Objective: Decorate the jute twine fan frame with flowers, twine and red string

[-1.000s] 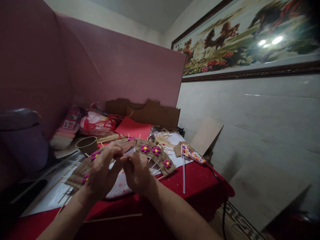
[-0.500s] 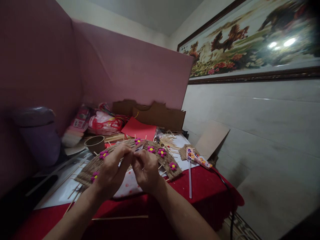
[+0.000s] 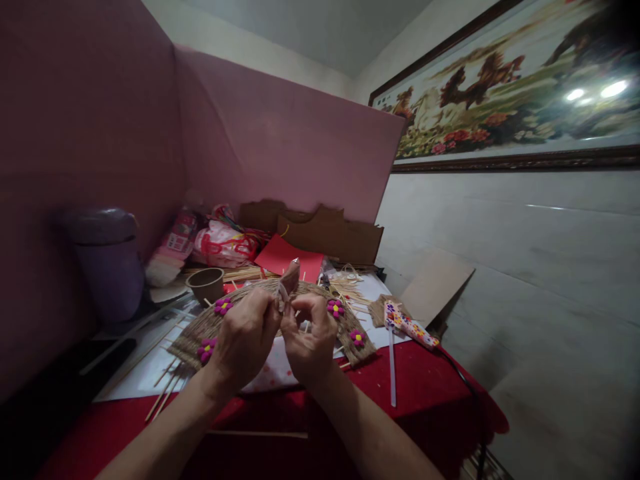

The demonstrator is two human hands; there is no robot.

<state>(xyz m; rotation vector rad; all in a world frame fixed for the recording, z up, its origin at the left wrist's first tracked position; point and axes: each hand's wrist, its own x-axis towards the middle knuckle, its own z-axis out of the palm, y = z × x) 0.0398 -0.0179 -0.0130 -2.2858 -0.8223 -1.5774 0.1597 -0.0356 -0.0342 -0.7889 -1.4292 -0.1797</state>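
Note:
My left hand [image 3: 243, 340] and my right hand [image 3: 311, 340] meet over the middle of a curved woven straw piece [image 3: 195, 331] that lies on the table. Both hands pinch a small pale brown piece [image 3: 290, 277] that sticks up between the fingertips; I cannot make out what it is. Magenta flowers with yellow centres dot the arc, one [image 3: 223, 307] left of my hands and one [image 3: 335, 307] right of them. Thin sticks poke out from under the arc.
A floral glue gun [image 3: 410, 327] with a glue stick [image 3: 393, 370] and black cord lies on the red tablecloth [image 3: 430, 380] to the right. Behind are a brown cup [image 3: 206, 285], red paper [image 3: 285, 257], cardboard pieces [image 3: 330, 233], plastic bags and a purple bin [image 3: 107, 260].
The view has swung, so everything sits further right in frame. My fingers have drawn closer together and lifted the small pale piece higher above the straw arc.

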